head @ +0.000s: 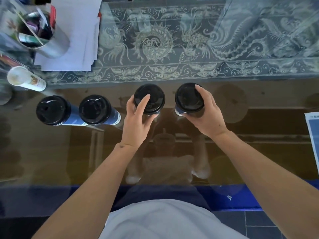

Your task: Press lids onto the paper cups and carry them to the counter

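Observation:
Several blue paper cups with black lids stand in a row on a glass table (259,152). My left hand (138,118) wraps around the third cup (151,95), with the index finger lying across its lid. My right hand (205,114) grips the fourth cup (187,98) from the right side, thumb over the lid's rim. Two more lidded cups (53,110) (95,109) stand free to the left.
A white tube-shaped container (25,79) lies at the left. A metal pen holder (43,35) sits on a stack of white papers (81,31) at the back left. A patterned cloth (207,40) lies under the glass. A printed paper (312,131) sits at the right edge.

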